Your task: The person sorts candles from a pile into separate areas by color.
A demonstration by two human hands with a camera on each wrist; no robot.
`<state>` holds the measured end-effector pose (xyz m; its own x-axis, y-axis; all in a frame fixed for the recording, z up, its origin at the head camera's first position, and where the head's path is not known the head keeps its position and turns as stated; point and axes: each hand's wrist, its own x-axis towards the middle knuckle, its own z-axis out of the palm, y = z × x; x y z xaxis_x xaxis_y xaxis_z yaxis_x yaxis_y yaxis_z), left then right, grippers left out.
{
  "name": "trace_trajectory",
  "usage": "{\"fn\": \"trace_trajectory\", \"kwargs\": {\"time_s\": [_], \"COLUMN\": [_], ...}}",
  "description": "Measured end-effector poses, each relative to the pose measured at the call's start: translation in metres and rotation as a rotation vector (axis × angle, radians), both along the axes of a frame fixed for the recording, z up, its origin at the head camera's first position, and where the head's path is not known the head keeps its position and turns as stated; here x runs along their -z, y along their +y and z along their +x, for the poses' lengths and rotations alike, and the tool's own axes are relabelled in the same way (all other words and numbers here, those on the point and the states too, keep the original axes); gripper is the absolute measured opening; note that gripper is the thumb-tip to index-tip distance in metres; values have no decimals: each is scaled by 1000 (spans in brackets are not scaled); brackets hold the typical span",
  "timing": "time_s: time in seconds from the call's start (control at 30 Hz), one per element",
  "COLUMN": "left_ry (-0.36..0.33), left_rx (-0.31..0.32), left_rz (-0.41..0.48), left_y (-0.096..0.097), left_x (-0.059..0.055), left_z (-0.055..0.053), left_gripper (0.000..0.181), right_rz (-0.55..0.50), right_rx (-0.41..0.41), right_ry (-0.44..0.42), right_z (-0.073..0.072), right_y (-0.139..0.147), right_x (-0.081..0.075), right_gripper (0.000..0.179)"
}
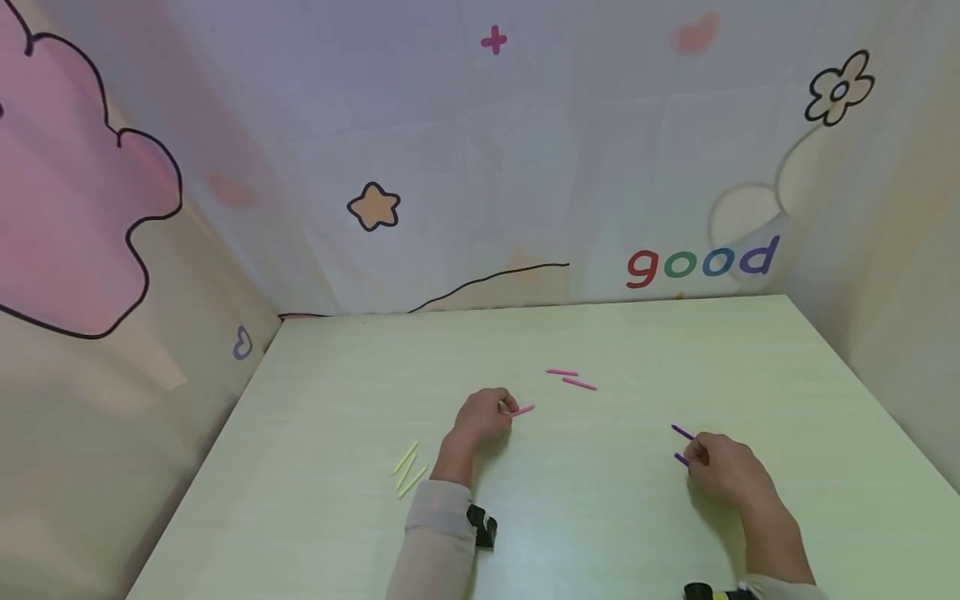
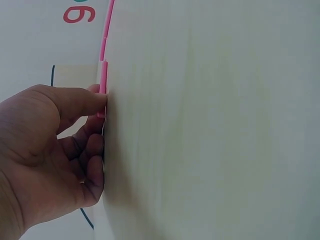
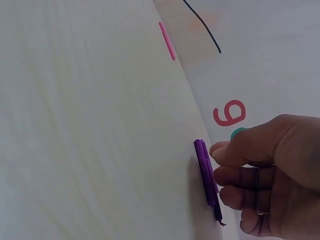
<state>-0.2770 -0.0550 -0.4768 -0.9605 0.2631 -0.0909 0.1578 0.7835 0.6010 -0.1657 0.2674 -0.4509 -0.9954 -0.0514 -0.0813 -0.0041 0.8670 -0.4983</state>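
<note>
In the head view my left hand (image 1: 486, 415) is over the table left of centre. Its thumb and fingers pinch a short pink stick (image 1: 523, 410), also visible at the fingertips in the left wrist view. Two more pink sticks (image 1: 579, 384) lie farther back. On the right, my right hand (image 1: 723, 467) is beside thin purple sticks (image 1: 682, 432). In the right wrist view these purple sticks (image 3: 204, 172) lie close together along the fingertips, with the fingers loosely bent and no stick plainly between them. Part of the purple sticks is hidden by the hand in the head view.
Several yellow sticks (image 1: 409, 472) lie left of the left forearm. The pale table (image 1: 585, 517) ends at a printed cloth backdrop (image 1: 465, 142) along the back, with more cloth at both sides. A black wrist camera (image 1: 482, 527) sits at the left cuff.
</note>
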Motion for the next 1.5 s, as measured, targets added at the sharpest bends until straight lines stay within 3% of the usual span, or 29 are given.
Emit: {"fn": "trace_trajectory", "kwargs": {"time_s": [0.17,0.4,0.6,0.87,1.0,1.27,1.5], "left_ry": [19,118,128,85,101,146,115], "left_rx": [-2,80,76,68,76,76,51], "left_rz": [0,32,41,46,23,9,-21], "left_y": [1,4,12,24,27,35,39], "left_x": [-2,-11,-17,-11,-6,-3,-3], "left_z": [1,11,11,0,-6,-18,-27], "left_gripper": [16,22,21,19,17,16,13], "right_rz": [-27,-47,-50,-114,-105,-85,-73], "right_rx": [0,-15,-29,-67,-79,-115,-140], "right_ry": [20,12,41,70,76,114,130], "right_z": [-1,3,3,-1,-5,-27,-46], "right_y": [-2,-5,-11,-29,-37,-50,-61], "right_x": [-3,-2,-2,-3,-2,-4,2], "right_gripper": [7,13,13,19,18,18,18]}}
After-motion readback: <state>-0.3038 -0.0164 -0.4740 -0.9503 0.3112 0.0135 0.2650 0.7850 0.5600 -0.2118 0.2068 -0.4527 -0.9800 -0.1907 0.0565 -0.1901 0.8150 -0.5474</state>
